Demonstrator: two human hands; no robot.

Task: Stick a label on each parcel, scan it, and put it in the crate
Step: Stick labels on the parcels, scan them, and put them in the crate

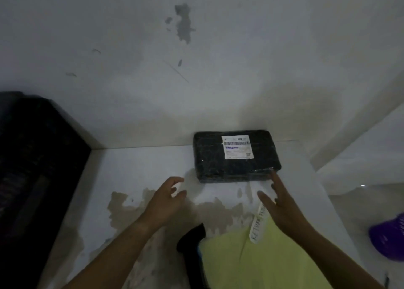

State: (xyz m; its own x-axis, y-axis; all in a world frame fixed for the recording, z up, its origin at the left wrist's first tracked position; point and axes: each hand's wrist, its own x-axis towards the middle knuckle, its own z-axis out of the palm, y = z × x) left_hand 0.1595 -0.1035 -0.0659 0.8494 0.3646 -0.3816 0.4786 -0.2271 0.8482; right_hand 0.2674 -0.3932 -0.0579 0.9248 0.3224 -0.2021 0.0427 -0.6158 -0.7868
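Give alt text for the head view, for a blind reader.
A black parcel with a white label lies on a white table, and the left hand and right hand, both open, reach toward it. A dark crate stands at left.

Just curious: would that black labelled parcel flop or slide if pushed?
Probably stiff: the black parcel keeps straight, boxy edges. Its glossy wrap likely slides easily on the smooth table. Lying flat and low, it should not tip.
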